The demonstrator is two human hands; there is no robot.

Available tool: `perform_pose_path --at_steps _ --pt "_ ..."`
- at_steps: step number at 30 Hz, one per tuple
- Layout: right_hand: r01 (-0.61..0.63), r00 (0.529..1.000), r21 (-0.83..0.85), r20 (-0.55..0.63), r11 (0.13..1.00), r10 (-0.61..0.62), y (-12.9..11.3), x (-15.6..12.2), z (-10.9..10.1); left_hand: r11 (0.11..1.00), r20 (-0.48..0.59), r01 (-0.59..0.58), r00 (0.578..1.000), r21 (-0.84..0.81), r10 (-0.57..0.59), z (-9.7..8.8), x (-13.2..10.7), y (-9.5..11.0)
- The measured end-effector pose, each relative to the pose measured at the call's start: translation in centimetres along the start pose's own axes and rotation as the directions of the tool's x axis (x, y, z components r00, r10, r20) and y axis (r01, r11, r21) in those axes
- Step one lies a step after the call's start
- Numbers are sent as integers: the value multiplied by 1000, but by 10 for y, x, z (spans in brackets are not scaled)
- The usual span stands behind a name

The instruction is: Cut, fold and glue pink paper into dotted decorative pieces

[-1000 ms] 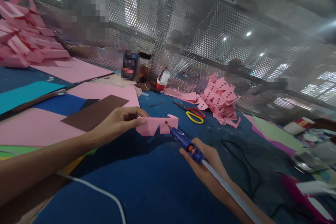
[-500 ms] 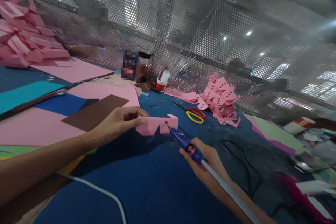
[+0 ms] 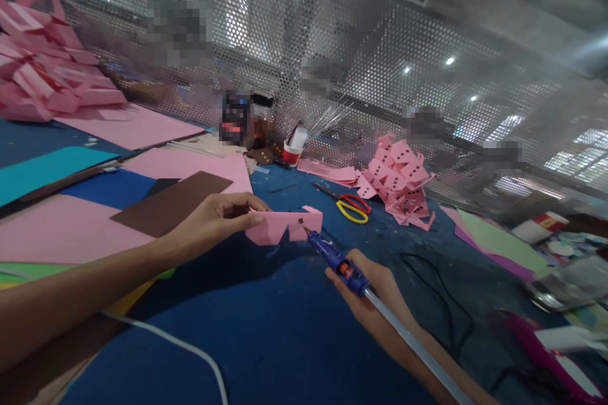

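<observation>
Pinched between thumb and fingers of my left hand (image 3: 227,218) is the left end of a folded pink paper piece (image 3: 268,230). It has a notch in its lower edge and a small dark square (image 3: 301,221) on its right part. My right hand (image 3: 375,281) is closed around a blue glue gun (image 3: 338,261). A long clear glue stick (image 3: 418,347) sticks out of the gun's back end. The nozzle tip is at the pink piece, just below the dark square; whether it touches, I cannot tell.
Red-and-yellow-handled scissors (image 3: 352,207) lie beyond the pink piece, beside a heap of dotted pink strips (image 3: 399,177). A red-and-white cup (image 3: 292,153) stands farther back. Coloured sheets, among them a brown one (image 3: 173,204), cover the left side. A white cable (image 3: 185,342) crosses the front.
</observation>
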State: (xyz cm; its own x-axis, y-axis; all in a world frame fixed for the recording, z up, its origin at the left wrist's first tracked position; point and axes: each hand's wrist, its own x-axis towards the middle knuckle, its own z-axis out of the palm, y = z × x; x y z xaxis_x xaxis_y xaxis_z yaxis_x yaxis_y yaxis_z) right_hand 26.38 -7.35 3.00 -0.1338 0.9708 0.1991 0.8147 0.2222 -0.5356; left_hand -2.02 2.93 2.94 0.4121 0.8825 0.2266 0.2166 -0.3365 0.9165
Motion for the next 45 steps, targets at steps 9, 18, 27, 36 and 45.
perform_pose_path --at_steps 9,18,27,36,45 --pt "-4 1000 -6 12 1000 4 1 -1 0 1000 16 -10 1000 0 10 1 3 -3" --pt "-19 1000 6 20 1000 19 4 -1 2 1000 6 -9 1000 12 9 0 1 -3" --pt "-32 999 6 30 999 32 1 0 2 1000 9 -18 1000 12 17 -1 2 -3" --pt "-15 1000 20 20 1000 15 3 0 2 1000 -2 -7 1000 24 7 0 1 -3" --pt "-5 1000 -1 -3 1000 5 9 1 7 1000 2 -14 1000 12 14 0 2 -3"
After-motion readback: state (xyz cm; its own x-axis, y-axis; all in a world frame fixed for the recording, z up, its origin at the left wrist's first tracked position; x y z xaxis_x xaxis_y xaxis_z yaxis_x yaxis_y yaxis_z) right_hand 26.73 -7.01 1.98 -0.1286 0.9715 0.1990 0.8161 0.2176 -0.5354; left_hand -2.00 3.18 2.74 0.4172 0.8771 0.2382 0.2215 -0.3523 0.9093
